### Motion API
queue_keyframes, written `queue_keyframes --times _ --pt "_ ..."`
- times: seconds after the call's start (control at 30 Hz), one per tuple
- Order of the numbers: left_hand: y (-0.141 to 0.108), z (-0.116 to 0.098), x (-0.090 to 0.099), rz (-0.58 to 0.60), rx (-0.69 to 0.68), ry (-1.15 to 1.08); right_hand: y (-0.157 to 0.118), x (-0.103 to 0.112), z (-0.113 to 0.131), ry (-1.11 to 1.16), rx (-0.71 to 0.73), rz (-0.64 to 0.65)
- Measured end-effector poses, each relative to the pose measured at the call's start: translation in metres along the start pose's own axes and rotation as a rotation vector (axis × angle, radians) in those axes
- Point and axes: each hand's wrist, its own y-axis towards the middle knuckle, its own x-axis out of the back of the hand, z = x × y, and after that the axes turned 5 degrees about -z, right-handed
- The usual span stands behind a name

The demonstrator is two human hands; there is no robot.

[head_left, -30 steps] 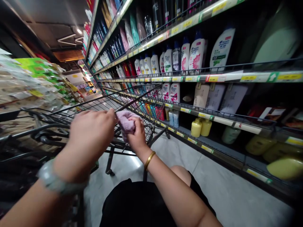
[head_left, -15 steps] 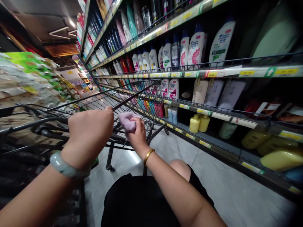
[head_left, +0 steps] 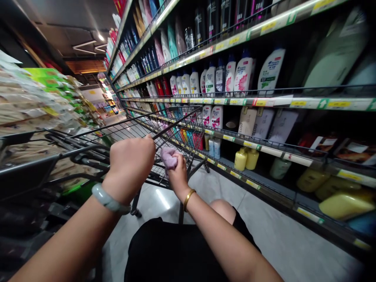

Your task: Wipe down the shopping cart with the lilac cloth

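Observation:
My left hand (head_left: pixel 132 163), with a pale jade bangle at the wrist, is closed in a fist around the near top rail of a black wire shopping cart (head_left: pixel 129 127). Its fingers are mostly hidden under the back of the hand. A crumpled light purple cloth (head_left: pixel 169 158) is bunched in my right hand (head_left: pixel 179 174), which wears a gold bangle. That hand and the cloth are just below the rail, against or close to the cart's near wire side; contact cannot be told.
Shelves on the right hold white shampoo bottles (head_left: pixel 243 76), grey-lilac boxes (head_left: pixel 283 126) and yellow bottles (head_left: pixel 241 158). Stacked packaged goods (head_left: pixel 20 105) line the left side. Grey tiled floor (head_left: pixel 229 192) runs beneath the cart, and my knees in black clothing (head_left: pixel 173 250) are close below.
The view has shifted slightly, so shelves and cart appear lower and further right. My left hand appears further right, my right hand slightly right and lower. Both keep their holds.

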Motion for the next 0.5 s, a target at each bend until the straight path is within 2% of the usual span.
queue_keyframes --times 0.07,0.1,0.17,0.23,0.3,0.33,0.4,0.5 --pt "-0.005 0.002 -0.003 -0.016 0.019 0.028 -0.003 0.006 -0.006 -0.029 -0.103 -0.014" --pt "-0.007 0.004 -0.005 -0.029 0.015 0.042 -0.006 0.007 -0.001 -0.010 -0.106 -0.017" --pt "-0.012 0.006 -0.007 -0.066 -0.007 0.076 -0.014 0.006 0.019 0.076 -0.011 -0.006" --pt "-0.015 0.008 -0.009 -0.083 -0.033 0.110 -0.021 0.002 0.041 0.150 0.156 0.025" --pt "-0.016 0.009 -0.010 -0.079 -0.047 0.143 -0.023 0.000 0.049 0.168 0.266 0.068" --pt "-0.016 0.010 -0.010 -0.078 -0.053 0.158 -0.022 0.001 0.045 0.153 0.269 0.086" --pt "-0.016 0.011 -0.011 -0.091 -0.063 0.187 -0.017 0.002 0.025 0.106 0.149 0.067" --pt "-0.016 0.012 -0.011 -0.085 -0.048 0.206 -0.005 0.003 -0.007 0.078 -0.105 -0.075"
